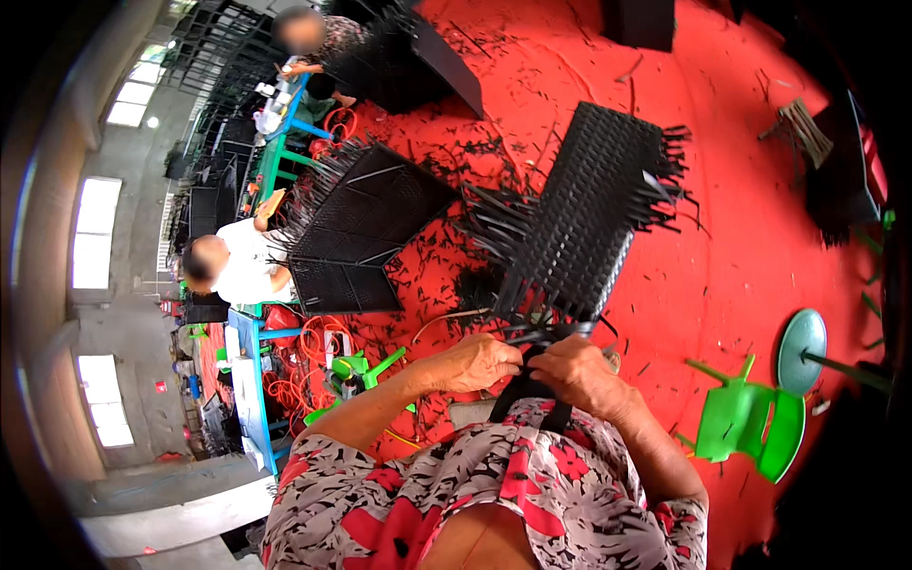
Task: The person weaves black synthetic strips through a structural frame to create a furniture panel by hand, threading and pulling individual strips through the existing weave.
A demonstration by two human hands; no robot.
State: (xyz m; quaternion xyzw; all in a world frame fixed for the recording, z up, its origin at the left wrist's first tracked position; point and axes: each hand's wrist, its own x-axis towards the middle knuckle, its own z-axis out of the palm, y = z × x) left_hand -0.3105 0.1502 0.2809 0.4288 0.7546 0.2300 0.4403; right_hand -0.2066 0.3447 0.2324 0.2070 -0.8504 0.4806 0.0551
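A black woven panel [584, 204] of flat plastic strips stands in front of me, loose strip ends sticking out along its sides and near edge. Both my hands are at its near end, close to my body. My left hand [483, 363] is closed, its fingertips pinched at the black strips [532, 334]. Just to the right, my right hand [573, 370] bends its fingers over the same dark strips. The strip ends between the fingers are small and partly hidden by the hands.
Cut strip scraps litter the red floor [665, 313]. A green plastic chair [746, 427] and a round teal stool [803, 351] stand at right. Leftward, a co-worker in white [247, 261] handles another black woven piece [370, 228] by a blue table [249, 380]; orange hose [309, 370] coils nearby.
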